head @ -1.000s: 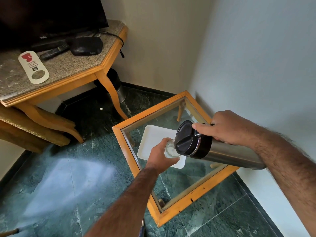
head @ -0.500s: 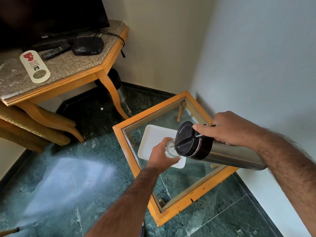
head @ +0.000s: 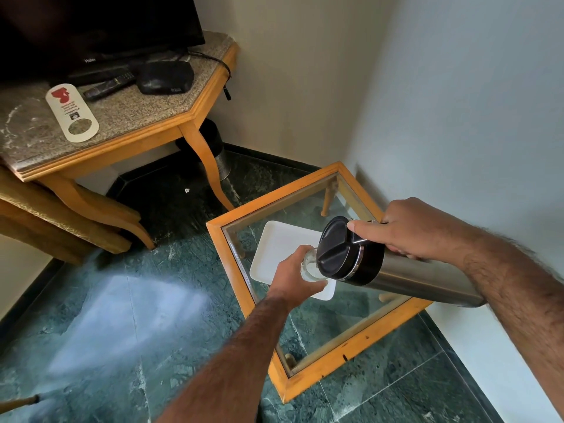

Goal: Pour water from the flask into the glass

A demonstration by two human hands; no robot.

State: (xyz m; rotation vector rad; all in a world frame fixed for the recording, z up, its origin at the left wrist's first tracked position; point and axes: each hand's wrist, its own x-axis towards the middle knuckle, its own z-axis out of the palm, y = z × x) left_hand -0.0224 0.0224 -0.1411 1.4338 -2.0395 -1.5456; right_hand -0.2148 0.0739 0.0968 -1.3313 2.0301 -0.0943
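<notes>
A steel flask with a black lid lies tipped nearly level, lid end lowest and pointing left. My right hand grips its neck from above, one finger pressed on the lid's rim. The lid hangs right over a clear glass, and most of the glass is hidden behind it. My left hand is wrapped around the glass, holding it over a white tray. Some water shows inside the glass.
The tray lies on a low glass-topped table with an orange wooden frame in the room's corner. A taller stone-topped table at upper left carries a television, a remote, a black box and a door hanger. Green marble floor lies around.
Almost nothing has moved. The flask stays tipped over the glass and both hands keep their grips.
</notes>
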